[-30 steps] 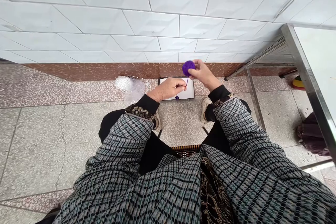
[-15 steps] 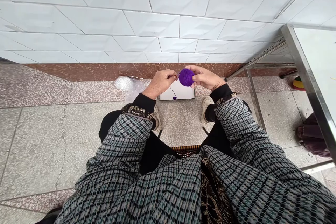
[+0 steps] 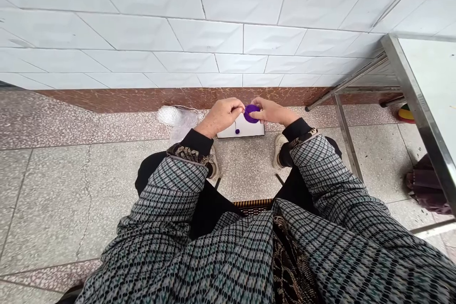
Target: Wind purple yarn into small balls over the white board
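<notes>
A purple ball of yarn is held in my right hand, fingers curled over its near and far sides. Just to its left, my left hand pinches the purple yarn strand between thumb and fingertips. From there a thin strand runs down to a small purple yarn ball. That small ball is at the white box or tray on the floor below my hands; I cannot tell whether it touches the surface.
White yarn lies with clear plastic on the floor to the left. A tiled wall rises ahead. At right stands a metal-framed table, with a dark purple cloth-like thing and a red-yellow object beneath.
My right hand and the large yarn ball have come slightly lower, with the fingers now over the ball's front. My left hand has shifted a little right, closer to the ball.
</notes>
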A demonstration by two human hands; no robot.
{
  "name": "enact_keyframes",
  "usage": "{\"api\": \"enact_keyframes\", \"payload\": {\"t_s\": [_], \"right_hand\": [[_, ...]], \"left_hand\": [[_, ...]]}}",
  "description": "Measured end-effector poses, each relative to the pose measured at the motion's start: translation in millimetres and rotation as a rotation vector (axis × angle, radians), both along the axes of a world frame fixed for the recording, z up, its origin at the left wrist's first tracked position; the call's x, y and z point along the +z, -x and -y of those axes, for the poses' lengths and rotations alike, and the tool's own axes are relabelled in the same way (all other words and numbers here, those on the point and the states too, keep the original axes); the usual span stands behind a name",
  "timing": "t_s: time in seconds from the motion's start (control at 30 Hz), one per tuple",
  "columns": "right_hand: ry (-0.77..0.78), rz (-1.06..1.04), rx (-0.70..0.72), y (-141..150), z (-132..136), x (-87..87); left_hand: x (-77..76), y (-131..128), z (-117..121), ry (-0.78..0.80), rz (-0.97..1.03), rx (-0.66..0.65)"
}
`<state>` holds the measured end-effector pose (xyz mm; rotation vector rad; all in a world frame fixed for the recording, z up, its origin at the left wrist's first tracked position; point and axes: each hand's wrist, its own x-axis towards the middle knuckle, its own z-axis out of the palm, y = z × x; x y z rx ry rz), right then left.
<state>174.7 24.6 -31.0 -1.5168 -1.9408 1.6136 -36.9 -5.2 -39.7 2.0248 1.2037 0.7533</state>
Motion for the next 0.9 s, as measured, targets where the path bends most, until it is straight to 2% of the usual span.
{"api": "enact_keyframes", "payload": {"t_s": [0.07, 0.13, 0.23, 0.3, 0.4, 0.47, 0.57, 0.63, 0.7, 0.77, 0.83, 0.9], "right_hand": [[0.093, -0.103, 0.096, -1.7, 1.5, 3.6], [0.157, -0.263, 0.122, -3.5, 2.3, 5.1], [0.205, -0.505, 0.083, -5.2, 2.6, 3.9], [0.207, -0.628, 0.032, -5.6, 1.5, 2.1], [0.156, -0.729, -0.106, -5.0, -2.8, -1.9], [0.093, -0.732, -0.225, -4.2, -6.7, -5.8], [-0.023, -0.637, -0.374, -2.7, -11.2, -12.8], [-0.073, -0.505, -0.401, -2.1, -11.5, -15.6], [-0.043, -0.349, -0.322, -2.1, -9.2, -14.6], [0.075, -0.246, -0.147, -3.1, -5.2, -9.6], [0.217, -0.26, 0.028, -4.7, -1.3, -3.0], [0.298, -0.395, 0.109, -6.5, 0.9, 2.5]], "left_hand": [[-0.9, 4.1, -3.5, -0.018, 0.001, 0.055], [-3.6, 5.9, -6.5, -0.011, 0.005, 0.111], [-10.5, 4.1, -9.8, 0.051, 0.026, 0.167], [-15.0, 0.3, -10.2, 0.114, 0.035, 0.159], [-17.3, -7.0, -6.8, 0.184, 0.026, 0.078], [-14.3, -11.0, -2.6, 0.21, 0.004, -0.022], [-5.8, -13.2, 3.4, 0.233, -0.023, -0.197], [-0.3, -11.2, 5.1, 0.211, -0.015, -0.23], [3.5, -6.9, 4.2, 0.155, 0.014, -0.155], [5.0, -1.6, 1.3, 0.095, 0.042, -0.041], [4.1, 3.2, -2.5, 0.062, 0.053, 0.042], [1.1, 5.9, -6.1, 0.056, 0.049, 0.092]]}}
